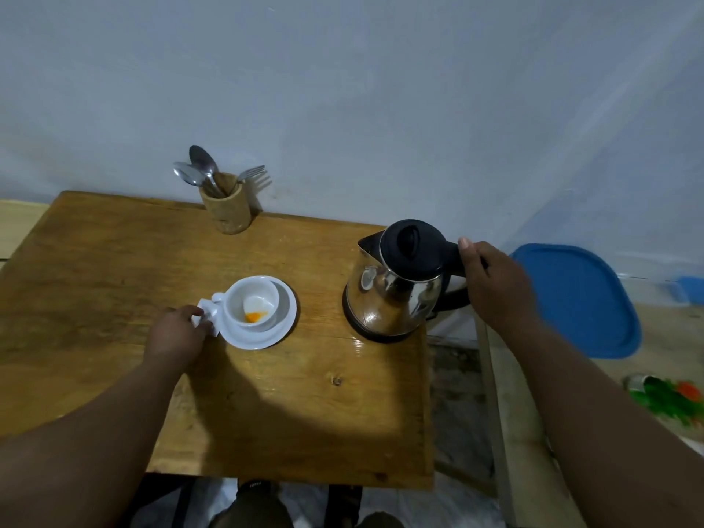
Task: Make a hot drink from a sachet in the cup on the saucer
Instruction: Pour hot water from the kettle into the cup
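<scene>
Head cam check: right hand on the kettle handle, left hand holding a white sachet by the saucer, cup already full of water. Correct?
One thing is wrong: the cup is not full. The head view shows only a little orange powder at its bottom, no water. The rest stands: the right hand grips the kettle handle, and the left hand holds a white sachet by the saucer.

One view only: head-worn wide-angle camera, looking forward and steeply down from above the near edge of a wooden table [114,261]. Faces the far wall [343,89]; straight edges bow from lens distortion. Both forearms enter from the near corners. Close range, tabletop fills mid-frame. No second view to overlap.
</scene>
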